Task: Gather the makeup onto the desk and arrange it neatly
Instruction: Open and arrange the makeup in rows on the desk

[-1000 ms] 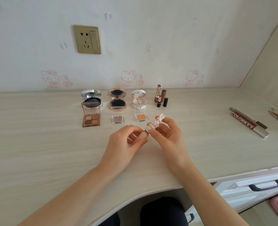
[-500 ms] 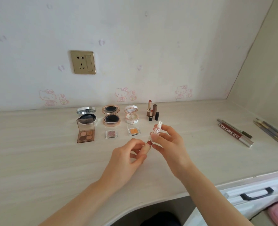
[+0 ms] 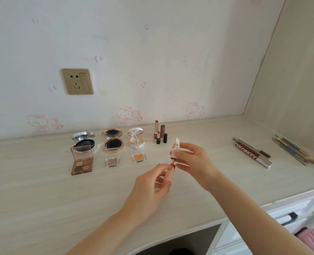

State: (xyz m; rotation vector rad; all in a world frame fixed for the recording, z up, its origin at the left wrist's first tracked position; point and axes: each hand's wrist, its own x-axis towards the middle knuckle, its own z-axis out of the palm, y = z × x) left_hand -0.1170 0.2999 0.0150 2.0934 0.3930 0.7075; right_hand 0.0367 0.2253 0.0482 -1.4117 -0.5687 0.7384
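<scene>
My left hand point(image 3: 152, 183) grips a beige lip-gloss tube point(image 3: 171, 170) with a reddish neck, just above the desk point(image 3: 42, 199). My right hand point(image 3: 193, 161) pinches its white rabbit-shaped cap point(image 3: 176, 147), whose reddish wand is pulled partly out of the tube. Behind them stands a row of open compacts: a silver one point(image 3: 83, 139), a rose-gold one point(image 3: 113, 140), a white one point(image 3: 136, 138). In front of these lie a brown four-pan palette point(image 3: 82, 161) and two single eyeshadows point(image 3: 112, 161) point(image 3: 139, 157). Uncapped lipsticks and caps point(image 3: 160, 134) stand right of the compacts.
Lip-liner tubes marked COLORKEY point(image 3: 252, 152) and several thin brushes point(image 3: 292, 150) lie at the desk's right end, near the side wall. A gold wall socket point(image 3: 77, 81) sits above the desk. White drawers with a dark handle point(image 3: 288, 217) are below the right front edge.
The cap and tube have come apart: my right hand lifted the rabbit cap up and away, exposing the wand. The camera tilted upward, so the desk items sit lower in view.
</scene>
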